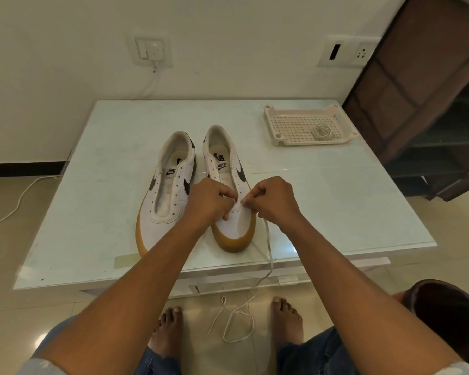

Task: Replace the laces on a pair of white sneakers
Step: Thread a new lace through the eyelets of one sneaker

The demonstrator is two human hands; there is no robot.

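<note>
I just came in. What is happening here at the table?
A person is lacing one sneaker on the table. The left hand and the right hand pinch a white lace near its lowest eyelets; the rest hangs over the table edge to the floor. The other sneaker has no lace yet. A spare lace lies coiled in the tray.
</note>
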